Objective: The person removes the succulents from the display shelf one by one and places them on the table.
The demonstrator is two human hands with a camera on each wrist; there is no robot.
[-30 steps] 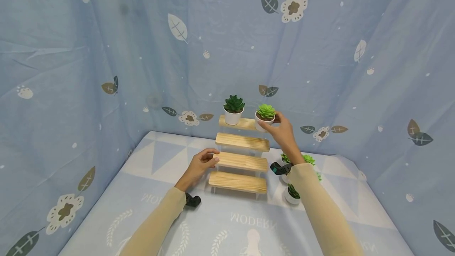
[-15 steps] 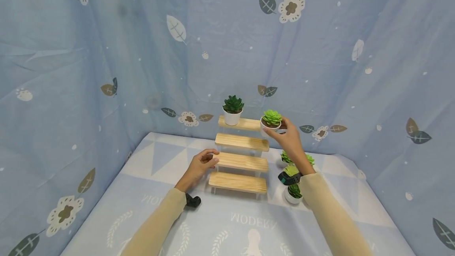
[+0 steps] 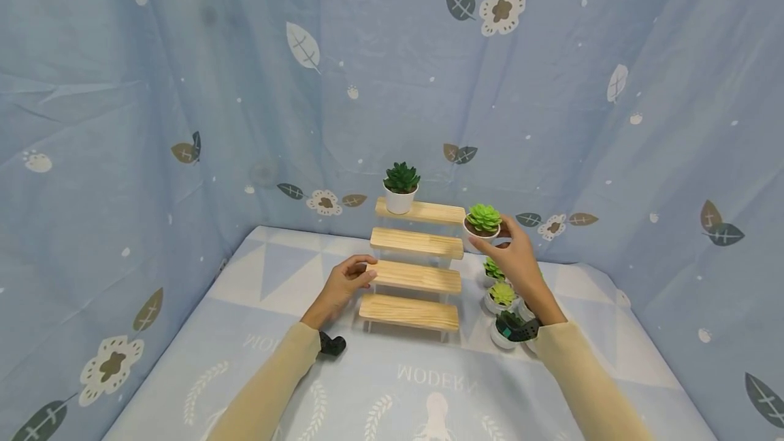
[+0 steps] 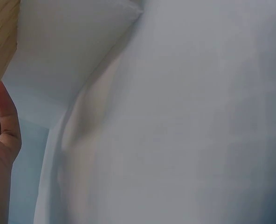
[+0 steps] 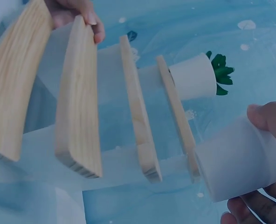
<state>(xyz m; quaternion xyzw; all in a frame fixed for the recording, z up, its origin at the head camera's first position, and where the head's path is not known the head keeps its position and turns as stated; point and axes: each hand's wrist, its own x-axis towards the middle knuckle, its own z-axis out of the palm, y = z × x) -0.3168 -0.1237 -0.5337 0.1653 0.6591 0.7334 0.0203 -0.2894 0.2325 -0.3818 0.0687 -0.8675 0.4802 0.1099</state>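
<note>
My right hand (image 3: 517,255) pinches a white pot holding a bright green succulent (image 3: 483,218). The pot hangs in the air just right of the top step of a four-tier wooden stand (image 3: 415,278). In the right wrist view the white pot (image 5: 243,158) is between thumb and fingers, its base near the end of the top board. At the stand's left side, my left hand (image 3: 344,286) grips the end of the third board from the top. A dark green succulent in a white pot (image 3: 400,187) stands upright on the top step's left part.
Several more potted succulents stand on the table right of the stand, including a yellow-green one (image 3: 501,295) and a dark one (image 3: 503,332), partly hidden by the right wrist strap. A patterned blue curtain (image 3: 392,87) hangs behind the table (image 3: 294,373).
My right hand has carried the bright green succulent rightward and down, from over the top step's right end to beside it. The left hand has stayed at the stand.
</note>
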